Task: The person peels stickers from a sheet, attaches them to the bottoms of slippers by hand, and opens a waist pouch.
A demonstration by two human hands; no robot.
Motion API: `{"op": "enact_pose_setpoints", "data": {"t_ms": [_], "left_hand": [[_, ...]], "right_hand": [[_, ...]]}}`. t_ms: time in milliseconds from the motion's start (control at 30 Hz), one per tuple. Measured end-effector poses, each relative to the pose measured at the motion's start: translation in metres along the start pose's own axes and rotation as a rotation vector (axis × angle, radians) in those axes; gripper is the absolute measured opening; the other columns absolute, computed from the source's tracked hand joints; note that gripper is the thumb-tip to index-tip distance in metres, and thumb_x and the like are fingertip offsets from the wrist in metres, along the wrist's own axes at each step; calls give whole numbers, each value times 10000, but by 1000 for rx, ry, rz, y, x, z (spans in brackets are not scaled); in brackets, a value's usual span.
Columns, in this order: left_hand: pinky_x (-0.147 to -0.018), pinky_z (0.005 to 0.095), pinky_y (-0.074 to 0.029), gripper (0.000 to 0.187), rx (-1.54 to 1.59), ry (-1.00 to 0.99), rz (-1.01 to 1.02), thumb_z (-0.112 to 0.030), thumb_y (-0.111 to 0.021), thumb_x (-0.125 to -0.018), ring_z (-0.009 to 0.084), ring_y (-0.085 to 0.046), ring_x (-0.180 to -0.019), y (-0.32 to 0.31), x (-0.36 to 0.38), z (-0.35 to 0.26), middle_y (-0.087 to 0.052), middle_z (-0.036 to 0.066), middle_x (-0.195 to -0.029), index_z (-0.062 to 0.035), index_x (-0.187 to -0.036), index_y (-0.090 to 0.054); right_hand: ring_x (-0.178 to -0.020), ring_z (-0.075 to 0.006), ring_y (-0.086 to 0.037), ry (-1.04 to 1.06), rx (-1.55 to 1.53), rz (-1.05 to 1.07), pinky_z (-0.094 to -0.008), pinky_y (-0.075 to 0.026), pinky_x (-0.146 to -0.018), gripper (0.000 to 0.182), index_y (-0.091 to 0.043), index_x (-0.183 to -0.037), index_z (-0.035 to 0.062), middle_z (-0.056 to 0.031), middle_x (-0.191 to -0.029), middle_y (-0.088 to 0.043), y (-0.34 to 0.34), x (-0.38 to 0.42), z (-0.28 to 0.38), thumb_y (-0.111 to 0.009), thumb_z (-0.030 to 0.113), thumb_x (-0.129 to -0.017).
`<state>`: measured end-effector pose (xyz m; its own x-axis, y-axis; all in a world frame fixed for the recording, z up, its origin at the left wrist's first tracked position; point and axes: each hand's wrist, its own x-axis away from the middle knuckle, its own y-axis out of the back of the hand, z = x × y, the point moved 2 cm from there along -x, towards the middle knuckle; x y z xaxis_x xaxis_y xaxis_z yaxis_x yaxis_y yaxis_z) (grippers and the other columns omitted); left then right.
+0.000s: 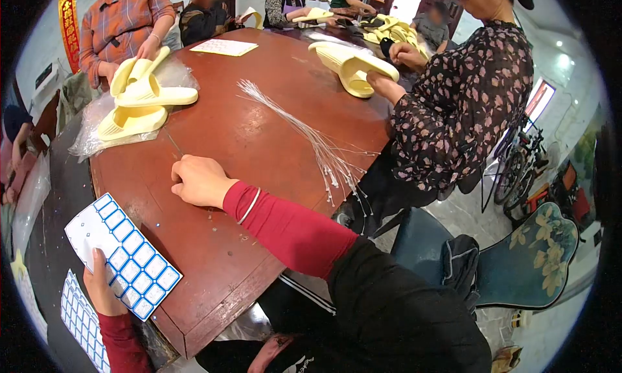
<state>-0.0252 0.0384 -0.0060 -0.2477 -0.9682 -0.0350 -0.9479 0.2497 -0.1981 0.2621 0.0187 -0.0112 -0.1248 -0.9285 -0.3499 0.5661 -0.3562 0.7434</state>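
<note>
My left hand (103,287) grips a white sheet of blue-bordered sticker labels (144,264), its thumb lying over the front. Part of the sheet is bare white backing with no labels. My right hand (199,181) rests on the brown wooden table (240,159) with its fingers curled in. Whether anything is inside those fingers is hidden. To its upper right lies a bundle of thin white plastic ties (304,130). Several pale yellow slippers (146,97) sit on clear plastic at the far left.
A person in a floral top (466,107) holds a yellow slipper (353,65) at the right. Another in a plaid shirt (129,23) handles slippers. More label sheets lie at lower left (81,321) and on the far table (223,47). A chair (525,263) stands right.
</note>
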Motion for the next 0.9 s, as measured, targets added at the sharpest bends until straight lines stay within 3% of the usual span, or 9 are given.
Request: {"op": "enact_pose_setpoints", "data": {"t_ms": [567, 700, 900], "left_hand": [[-743, 278, -526, 447, 2, 7, 50, -311, -529, -934, 178, -651, -855, 2, 1, 0, -633, 103, -1046, 18, -1230, -465], [-707, 255, -526, 468, -4, -31, -31, -321, -559, -911, 169, -657, -815, -6, 6, -2, -641, 108, -997, 40, -1197, -477], [-712, 258, -526, 481, -10, -20, -6, -321, -556, -912, 173, -657, -821, -7, 7, -4, -637, 113, -1008, 46, -1208, -467]], "right_hand": [[-847, -337, -623, 22, -4, -16, -421, -499, -754, 162, -672, -813, 40, -169, -915, -623, 1, 2, 0, -656, 184, -740], [-850, -336, -622, 28, 3, -20, -420, -498, -755, 165, -670, -817, 37, -169, -920, -621, 2, 3, 0, -656, 182, -740], [-872, -296, -609, 5, 38, 27, -394, -488, -765, 175, -663, -856, 52, -134, -948, -613, 2, 3, 1, -634, 199, -766]]}}
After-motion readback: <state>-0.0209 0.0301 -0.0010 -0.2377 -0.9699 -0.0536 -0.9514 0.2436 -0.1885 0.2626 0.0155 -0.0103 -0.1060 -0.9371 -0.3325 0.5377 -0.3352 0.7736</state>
